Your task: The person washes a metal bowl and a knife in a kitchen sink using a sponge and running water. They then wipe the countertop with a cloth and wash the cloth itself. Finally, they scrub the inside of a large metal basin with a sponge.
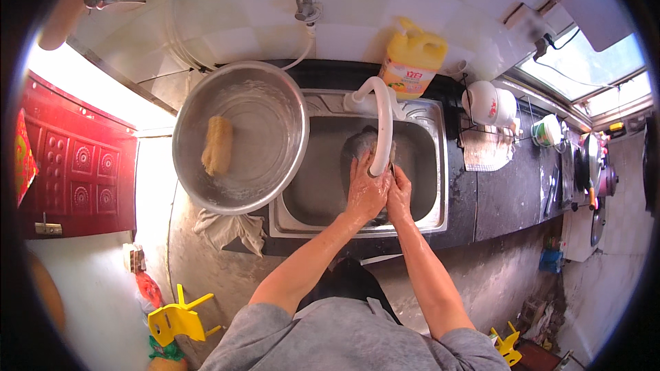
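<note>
Both my hands are wet and low in the stainless steel sink [314, 175], under the white curved faucet [383, 129]. A dark, rounded vessel [355, 140], perhaps a pan, lies in the basin beneath them. My left hand [365, 193] rests over it with the fingers stretched forward, partly hidden by the spout. At its right side my right hand [399, 197] is curled, the thumb up, and seems to hold the vessel's edge. A small pale tan piece [393, 152] shows beside the spout; what it is cannot be made out.
A large metal basin [268, 98] overlaps the sink's left edge, with a tan loofah [217, 145] inside. Behind the faucet stands a yellow detergent jug [415, 56]. A cloth [232, 229] hangs at the counter's front. White bowls [490, 103] sit in a wire rack to the right.
</note>
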Available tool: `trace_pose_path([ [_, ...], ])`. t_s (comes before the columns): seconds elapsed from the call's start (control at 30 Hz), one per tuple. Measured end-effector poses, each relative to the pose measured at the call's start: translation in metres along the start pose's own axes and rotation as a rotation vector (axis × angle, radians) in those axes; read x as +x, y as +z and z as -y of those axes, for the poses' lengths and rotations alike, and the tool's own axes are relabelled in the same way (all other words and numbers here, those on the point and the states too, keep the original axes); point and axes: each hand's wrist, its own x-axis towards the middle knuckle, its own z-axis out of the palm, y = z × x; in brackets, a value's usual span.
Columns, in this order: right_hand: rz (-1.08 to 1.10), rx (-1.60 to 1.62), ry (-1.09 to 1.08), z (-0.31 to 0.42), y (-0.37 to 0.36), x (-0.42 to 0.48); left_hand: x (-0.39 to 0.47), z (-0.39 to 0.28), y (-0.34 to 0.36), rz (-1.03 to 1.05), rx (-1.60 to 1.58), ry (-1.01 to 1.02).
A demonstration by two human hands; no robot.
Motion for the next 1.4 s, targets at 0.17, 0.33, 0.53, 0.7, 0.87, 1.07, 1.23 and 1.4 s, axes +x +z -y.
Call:
trace_pose_path([
  [0.17,0.047,-0.01,0.085,0.006,-0.004,0.002,0.04,0.089,0.055,-0.051,-0.528,-0.405],
  [0.33,-0.167,0.226,0.161,0.007,-0.007,0.015,0.024,0.074,0.048,-0.13,-0.491,-0.768],
  [0.53,-0.271,0.333,0.312,-0.018,-0.038,0.027,-0.04,0.006,0.047,-0.011,-0.055,-0.587],
  [0.7,-0.379,0.62,0.543,-0.072,-0.082,0.039,-0.086,-0.05,0.057,-0.167,0.278,-0.146],
  [0.87,-0.305,0.753,0.631,-0.048,-0.088,0.014,-0.084,0.01,0.067,-0.417,0.023,-0.488],
  [1.07,-0.227,0.514,0.366,-0.026,-0.089,0.002,-0.032,0.059,0.035,-0.131,-0.142,-0.789],
  [1.23,-0.116,0.408,0.193,-0.025,-0.057,0.013,-0.025,-0.006,0.051,-0.144,0.039,-0.442],
  [1.4,-0.032,0.394,0.088,-0.023,-0.029,0.01,0.002,-0.021,0.033,-0.039,0.239,-0.016],
])
